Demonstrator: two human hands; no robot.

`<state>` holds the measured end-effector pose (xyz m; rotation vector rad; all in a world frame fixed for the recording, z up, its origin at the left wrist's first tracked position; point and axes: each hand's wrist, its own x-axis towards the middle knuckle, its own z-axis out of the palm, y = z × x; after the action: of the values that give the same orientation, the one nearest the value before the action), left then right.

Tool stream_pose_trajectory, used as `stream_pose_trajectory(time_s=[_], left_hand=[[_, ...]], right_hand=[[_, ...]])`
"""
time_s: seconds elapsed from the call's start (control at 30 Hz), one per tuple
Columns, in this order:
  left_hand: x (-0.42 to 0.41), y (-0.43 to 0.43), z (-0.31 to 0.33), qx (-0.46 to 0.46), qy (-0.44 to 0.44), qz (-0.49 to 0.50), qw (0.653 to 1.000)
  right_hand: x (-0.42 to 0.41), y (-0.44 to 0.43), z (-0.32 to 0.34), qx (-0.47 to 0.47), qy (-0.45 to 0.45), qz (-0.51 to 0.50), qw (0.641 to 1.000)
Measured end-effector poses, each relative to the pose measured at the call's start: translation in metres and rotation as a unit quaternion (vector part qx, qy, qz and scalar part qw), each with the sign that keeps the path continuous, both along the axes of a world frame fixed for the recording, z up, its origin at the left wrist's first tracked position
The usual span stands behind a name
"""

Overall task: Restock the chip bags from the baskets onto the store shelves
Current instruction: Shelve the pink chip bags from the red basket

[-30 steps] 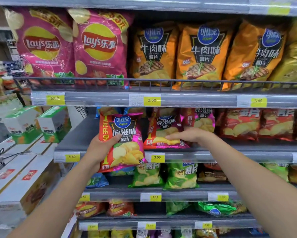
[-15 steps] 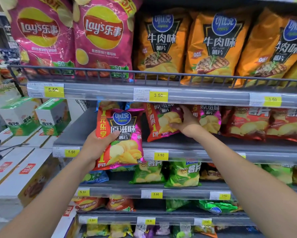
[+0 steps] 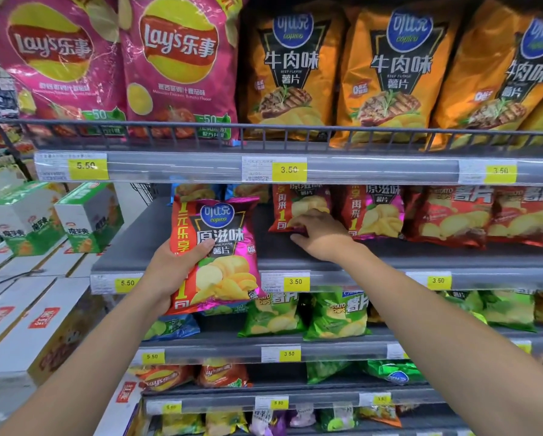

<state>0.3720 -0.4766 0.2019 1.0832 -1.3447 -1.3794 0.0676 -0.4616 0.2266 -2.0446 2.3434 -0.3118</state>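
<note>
The left arm rises from the lower left corner. The left hand (image 3: 169, 272) grips the held chip bag (image 3: 223, 262) by its left edge, thumb laid across the front, fingers hidden behind it. That bag stands upright in the air before the front lip of the second shelf (image 3: 157, 247), covering part of the price rail. The right arm reaches in from the lower right. The right hand (image 3: 322, 236) is palm down over that shelf, fingers curled over the lower front of the shelved chip bag (image 3: 295, 202) and thumb under its bottom edge, pinching it. Writing noted: the green-and-white cartons (image 3: 88, 215) beside the unit carry characters too blurred to read with certainty. Two pink bags (image 3: 182, 67) on the top shelf read "Lay's". The orange bags (image 3: 292, 73) next to them read "Copico", "牛肉味" and "Beef Flavor". The upper price tags (image 3: 88, 166) read 5.50, 3.50, 3.50. The held bag, red and magenta, reads "Copico", "原滋味" and "薯片"; the shelved one shows the same design. Red bags (image 3: 452, 215) further right read "Potato Chips". The lower price tags (image 3: 295, 281) on the second shelf's rail read 5.50, 3.50, 3.50. Green bags (image 3: 273, 313) one shelf down read "Potato Chips".
</note>
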Motion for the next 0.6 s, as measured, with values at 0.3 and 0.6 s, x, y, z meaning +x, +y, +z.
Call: stream_pose_trajectory(time_s=[0.3,0.6], left_hand=[[0.001,0.000,-0.001,-0.001,0.008,-0.004,1.000],[0.001,0.001,0.001,0.002,-0.003,-0.004,1.000]], right_hand=[[0.007,-0.018,-0.006,0.087,0.016,-0.055,0.995],[-0.001,-0.032,-0.012,0.102,-0.024,-0.053,0.993]])
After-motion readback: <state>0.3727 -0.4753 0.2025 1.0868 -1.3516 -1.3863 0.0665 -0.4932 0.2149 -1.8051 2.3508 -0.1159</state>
